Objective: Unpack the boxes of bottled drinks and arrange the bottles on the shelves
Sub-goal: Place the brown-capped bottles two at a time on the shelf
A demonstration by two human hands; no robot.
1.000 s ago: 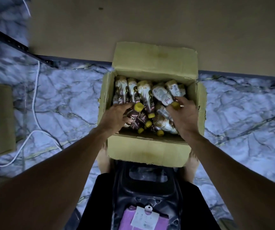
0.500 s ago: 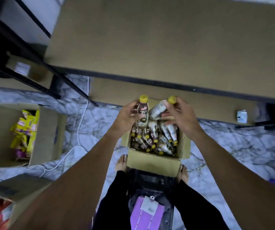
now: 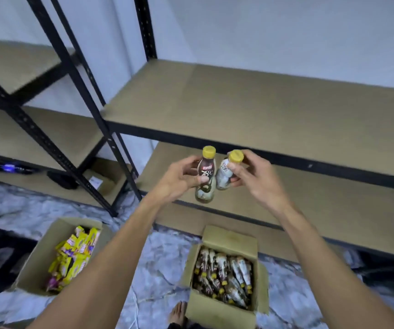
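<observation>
At the lower left of the frame sits a box of yellow snack packs (image 3: 72, 255) on the marble floor (image 3: 162, 255). That box is not my job right now.

In the middle of the frame, my left hand (image 3: 179, 179) is wrapped around the brown bottle (image 3: 206, 176). My fingers and thumb press on its middle, right on the label. It stands almost straight up, with its yellow cap on top.

Just beside it, touching or nearly touching, is the white bottle (image 3: 224, 176). My right hand (image 3: 255, 176) pinches it high up, by the neck under its yellow cap, and it leans toward me a little.

Both bottles are up in the air, in front of the lower shelf (image 3: 310, 198). The big upper shelf (image 3: 262, 108) is above them, and it looks bare.

I think these bottles are full, so they should feel a bit heavy for their size. The plastic looks smooth, so it may slip. The best place to hold is the middle, all the way around. My right hand's pinch near the cap seems weaker, so that bottle could swing.

At the lower right of the middle, the drinks box (image 3: 224, 312) sits open on the floor. Many more bottles (image 3: 224, 276) lie inside it.
</observation>
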